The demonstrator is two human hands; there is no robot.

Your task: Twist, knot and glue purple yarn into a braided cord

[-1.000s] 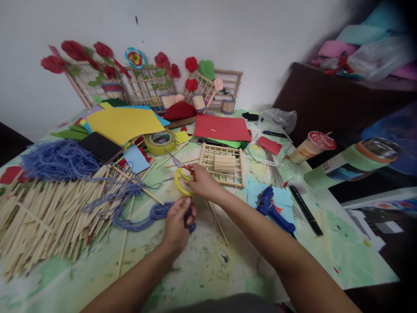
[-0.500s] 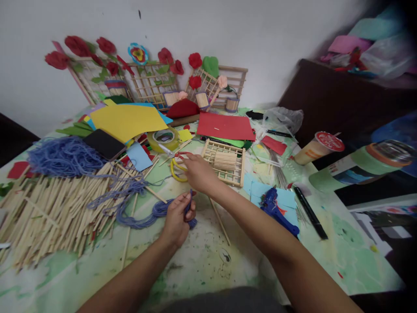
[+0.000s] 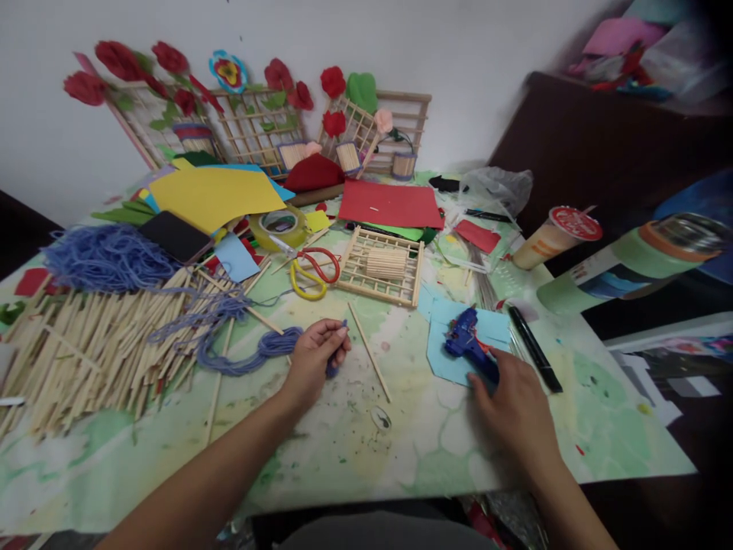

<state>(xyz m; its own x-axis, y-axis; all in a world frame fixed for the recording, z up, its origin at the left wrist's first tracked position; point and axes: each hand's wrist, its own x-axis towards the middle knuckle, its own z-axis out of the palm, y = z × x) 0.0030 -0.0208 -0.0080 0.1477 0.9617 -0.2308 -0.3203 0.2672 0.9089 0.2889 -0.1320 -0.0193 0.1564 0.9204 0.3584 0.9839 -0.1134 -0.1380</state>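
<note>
My left hand [image 3: 316, 359] is closed around a bundle of blue yarn [image 3: 280, 341], whose strands trail left toward a heap of wooden sticks. A bit of yarn pokes out between thumb and fingers. On the right, my right hand [image 3: 518, 401] has its thumb and fingers about the handle of a blue glue gun [image 3: 470, 341], which lies over light blue paper [image 3: 443, 363]. Scissors [image 3: 312, 275] with one red and one yellow handle rest near the middle, touching or close to a small lattice of sticks [image 3: 381, 267]. A single wooden stick [image 3: 369, 351] lies between my hands.
At left are a pile of wooden sticks [image 3: 108, 344] and a tangle of blue yarn [image 3: 106, 260]. Behind lie yellow paper [image 3: 211, 198], a tape roll [image 3: 278, 225] and red paper [image 3: 389, 205]. A black marker [image 3: 535, 351], cup [image 3: 555, 237] and bottle [image 3: 624, 263] stand or lie right.
My right hand has let go of the scissors, now lying on the table, and moved right and nearer to the glue gun's handle. My left hand keeps the yarn. The view has shifted slightly.
</note>
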